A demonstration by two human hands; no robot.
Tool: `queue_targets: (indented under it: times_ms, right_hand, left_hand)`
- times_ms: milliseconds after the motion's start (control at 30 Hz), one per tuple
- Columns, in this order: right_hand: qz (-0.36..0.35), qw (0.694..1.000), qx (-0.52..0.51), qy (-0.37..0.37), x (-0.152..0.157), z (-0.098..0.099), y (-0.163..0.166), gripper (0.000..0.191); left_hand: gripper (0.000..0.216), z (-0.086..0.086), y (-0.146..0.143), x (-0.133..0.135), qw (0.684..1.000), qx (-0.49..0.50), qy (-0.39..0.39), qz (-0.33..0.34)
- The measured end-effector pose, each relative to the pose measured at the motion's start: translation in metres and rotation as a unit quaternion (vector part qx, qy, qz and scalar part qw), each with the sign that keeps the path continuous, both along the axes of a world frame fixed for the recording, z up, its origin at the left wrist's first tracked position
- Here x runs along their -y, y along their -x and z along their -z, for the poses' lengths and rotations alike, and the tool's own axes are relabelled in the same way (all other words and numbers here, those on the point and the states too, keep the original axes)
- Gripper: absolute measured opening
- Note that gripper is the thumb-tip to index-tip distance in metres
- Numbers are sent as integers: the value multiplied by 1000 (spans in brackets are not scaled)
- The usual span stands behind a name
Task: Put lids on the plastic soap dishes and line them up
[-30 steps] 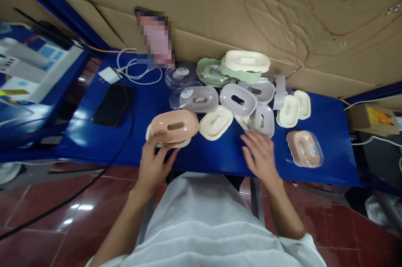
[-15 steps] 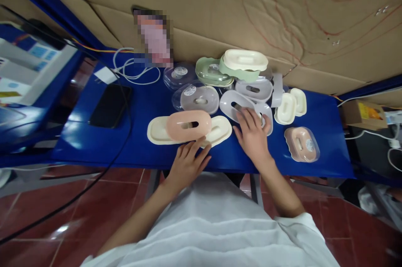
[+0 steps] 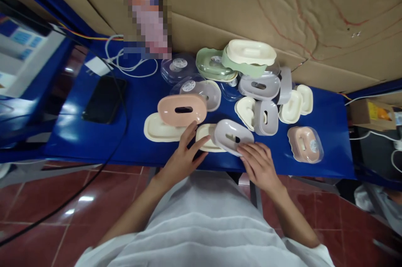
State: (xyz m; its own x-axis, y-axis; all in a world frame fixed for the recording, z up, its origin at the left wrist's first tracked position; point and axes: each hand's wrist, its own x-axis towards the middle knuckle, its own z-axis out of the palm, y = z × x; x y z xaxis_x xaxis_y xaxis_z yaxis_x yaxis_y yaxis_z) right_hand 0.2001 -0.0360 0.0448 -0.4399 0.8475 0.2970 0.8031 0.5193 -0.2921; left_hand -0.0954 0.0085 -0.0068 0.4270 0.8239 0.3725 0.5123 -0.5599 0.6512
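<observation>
Holding lilac tray [image 3: 243,135] by edge: right hand [image 3: 262,167] | bare tabletop [image 3: 282,154] toward peach box [image 3: 302,145]

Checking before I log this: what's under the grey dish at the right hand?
A cream tray shows past the left edge of the grey dish at the right hand; how far it reaches underneath is covered.

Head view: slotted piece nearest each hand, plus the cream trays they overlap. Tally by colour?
Pink: 1 (pink slotted piece, by the left hand)
Grey: 1 (grey slotted piece, in the right hand)
Cream: 2 (left cream tray, right cream tray)
Total: 4
</observation>
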Motion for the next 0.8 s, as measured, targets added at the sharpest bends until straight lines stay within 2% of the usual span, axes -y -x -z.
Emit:
queue_targets:
  times_ms: [133, 300, 467, 667, 800]
  right_hand:
    - [-38, 999, 1, 21, -1, 14, 7, 49]
    - [-92, 995, -9, 26, -15, 28, 19, 44]
    - [-95, 995, -15, 20, -22, 31, 15, 38]
    - [-85, 994, -53, 50, -30, 40, -1, 46]
    - [-72, 995, -51, 47, -31, 46, -5, 48]
  left_hand:
    - [81, 2, 0, -3, 1000, 15, 3, 6]
    - [65, -2, 4, -1, 993, -95, -63, 27]
    - [53, -6, 4, 4, 985, -142, -94, 10]
    - [37, -10, -9, 1, 979, -168, -114, 20]
    - [35, -24, -7, -4, 980, -134, -149, 10]
